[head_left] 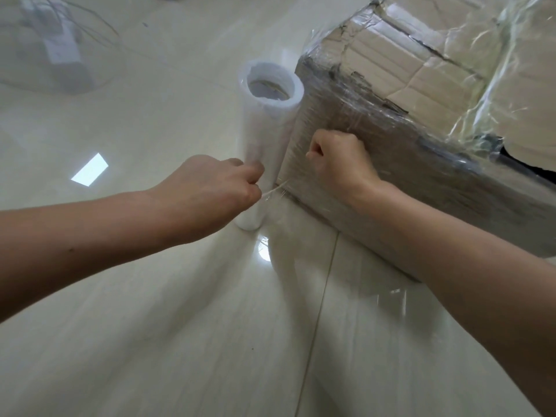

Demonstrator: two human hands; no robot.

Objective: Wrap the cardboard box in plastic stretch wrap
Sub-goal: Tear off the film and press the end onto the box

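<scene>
Head view: film-covered cardboard box on the floor, upper right.
Left hand: grip pinches a taut strand of film running to the near box corner. Roll of stretch wrap: upright on the floor, just beside that corner. Right hand: grip curled into a fist against the box side; whether it holds film cannot be told.

You have one view only, from the camera worn on your head. It faces forward and steeply down at the floor, wide-angled and close. Your forearms enter from the lower corners. The left hand and right hand sit near centre, the roll of stretch wrap just above, and the box at upper right.
</scene>
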